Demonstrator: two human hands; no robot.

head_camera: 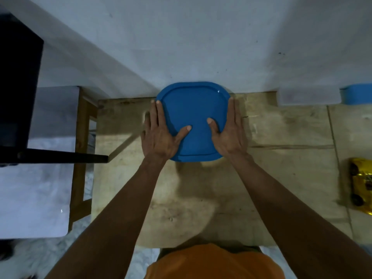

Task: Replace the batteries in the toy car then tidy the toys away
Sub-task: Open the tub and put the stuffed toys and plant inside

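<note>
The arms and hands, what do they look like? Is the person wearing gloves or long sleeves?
No gloves and no long sleeves. The left hand and right hand are bare, with no rings or watch showing. Both forearms are uncovered. The person wears an orange top.

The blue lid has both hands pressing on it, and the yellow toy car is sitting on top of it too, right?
Not quite. Both hands, left and right, do press on the blue lid, but the yellow toy car is not on it. The head view shows the car lying apart on the wooden table, far right.
</note>
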